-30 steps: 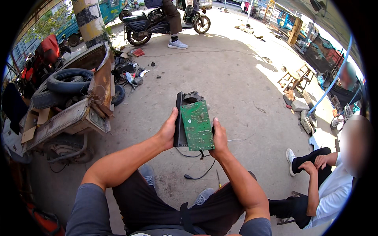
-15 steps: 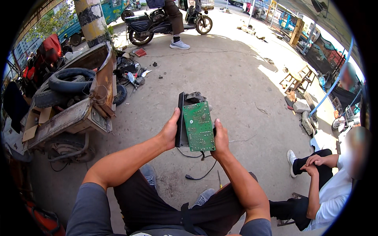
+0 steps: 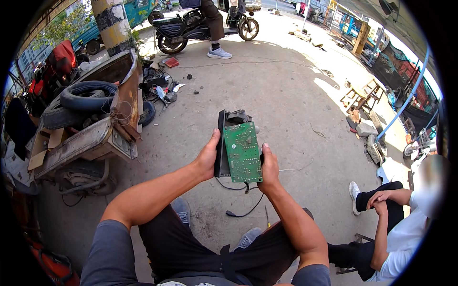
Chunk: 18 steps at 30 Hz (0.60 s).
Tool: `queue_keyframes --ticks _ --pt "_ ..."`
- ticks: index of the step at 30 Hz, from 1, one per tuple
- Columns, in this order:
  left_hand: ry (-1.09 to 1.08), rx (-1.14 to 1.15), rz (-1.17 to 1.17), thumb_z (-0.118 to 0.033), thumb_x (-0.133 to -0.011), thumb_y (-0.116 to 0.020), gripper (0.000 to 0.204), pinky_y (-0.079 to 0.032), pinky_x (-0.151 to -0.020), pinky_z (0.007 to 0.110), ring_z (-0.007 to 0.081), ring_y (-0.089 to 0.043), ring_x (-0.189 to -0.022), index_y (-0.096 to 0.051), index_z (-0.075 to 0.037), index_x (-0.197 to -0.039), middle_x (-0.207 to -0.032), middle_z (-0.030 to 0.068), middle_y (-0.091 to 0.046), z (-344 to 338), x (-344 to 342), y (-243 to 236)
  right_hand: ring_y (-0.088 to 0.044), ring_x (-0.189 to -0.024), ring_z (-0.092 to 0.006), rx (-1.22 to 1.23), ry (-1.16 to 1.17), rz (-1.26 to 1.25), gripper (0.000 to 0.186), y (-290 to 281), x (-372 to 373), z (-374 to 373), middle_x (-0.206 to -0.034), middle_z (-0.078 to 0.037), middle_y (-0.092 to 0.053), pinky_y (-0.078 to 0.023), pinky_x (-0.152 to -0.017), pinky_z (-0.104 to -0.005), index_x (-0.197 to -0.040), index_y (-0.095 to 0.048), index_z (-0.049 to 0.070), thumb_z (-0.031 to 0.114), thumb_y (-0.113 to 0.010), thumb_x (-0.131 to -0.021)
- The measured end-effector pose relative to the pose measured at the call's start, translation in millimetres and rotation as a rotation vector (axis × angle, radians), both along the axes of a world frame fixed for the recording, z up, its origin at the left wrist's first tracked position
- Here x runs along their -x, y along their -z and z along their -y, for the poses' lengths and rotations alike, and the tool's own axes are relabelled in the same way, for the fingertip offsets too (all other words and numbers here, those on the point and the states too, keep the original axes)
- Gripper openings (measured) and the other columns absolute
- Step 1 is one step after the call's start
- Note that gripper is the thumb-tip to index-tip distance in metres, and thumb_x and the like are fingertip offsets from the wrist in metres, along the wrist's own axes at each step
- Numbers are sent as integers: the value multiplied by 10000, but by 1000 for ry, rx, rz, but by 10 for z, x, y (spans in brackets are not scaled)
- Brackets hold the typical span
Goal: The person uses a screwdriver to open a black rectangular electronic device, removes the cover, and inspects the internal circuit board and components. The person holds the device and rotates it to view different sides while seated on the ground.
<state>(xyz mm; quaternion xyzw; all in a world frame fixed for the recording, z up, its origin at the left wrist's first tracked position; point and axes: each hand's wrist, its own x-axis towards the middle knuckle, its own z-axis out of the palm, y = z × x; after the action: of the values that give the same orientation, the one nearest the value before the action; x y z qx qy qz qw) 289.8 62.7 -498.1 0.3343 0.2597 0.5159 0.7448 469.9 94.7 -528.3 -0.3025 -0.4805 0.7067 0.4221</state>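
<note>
Green circuit board [image 3: 244, 152], long axis fore-and-aft; right hand [image 3: 270, 168] nearer, gripping its right edge! Left hand [image 3: 207, 156] clasping black casing [image 3: 221, 143].

The grey concrete ground [image 3: 267, 90] is partly sunlit. On it a slim screwdriver [image 3: 268, 223] with a yellow handle is laid; at upper left, scrap [image 3: 155, 81] is heaped near a flat red piece [image 3: 171, 62]; at right, stones [image 3: 366, 128] and wooden stools [image 3: 365, 97] are set. Contact with the black power cable [image 3: 248, 208] cannot be confirmed.
</note>
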Motion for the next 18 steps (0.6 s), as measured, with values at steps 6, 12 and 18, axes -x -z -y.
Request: queue_keyframes --ticks 6,12,18 --pt "-6 4 12 -590 -1031 -32 738 -446 -1131 472 288 -490 -1361 -290 -141 -1557 -1530 117 -427 8 -15 -27 -738 -898 -310 -7 35 3 627 -46 6 28 -1064 -248 -701 -639 -790 -399 -1189 -595 -130 354 -213 -1074" --pt "-8 7 -7 -607 -1025 -43 746 -451 -1128 469 288 -496 -1356 -290 -146 -1557 -1520 125 -438 0 11 10 -740 -882 -305 -23 23 10 634 -37 12 21 -1049 -247 -706 -640 -776 -393 -1170 -608 -130 360 -217 -1075" --pt "-8 8 16 -607 -1026 -54 746 -457 -1124 464 287 -504 -1349 -293 -137 -1554 -1513 128 -446 -15 3 34 -737 -891 -303 -50 43 72 634 199 -39 -90 -1063 -247 -703 -636 -796 -389 -1181 -604 -132 349 -203 -1081"
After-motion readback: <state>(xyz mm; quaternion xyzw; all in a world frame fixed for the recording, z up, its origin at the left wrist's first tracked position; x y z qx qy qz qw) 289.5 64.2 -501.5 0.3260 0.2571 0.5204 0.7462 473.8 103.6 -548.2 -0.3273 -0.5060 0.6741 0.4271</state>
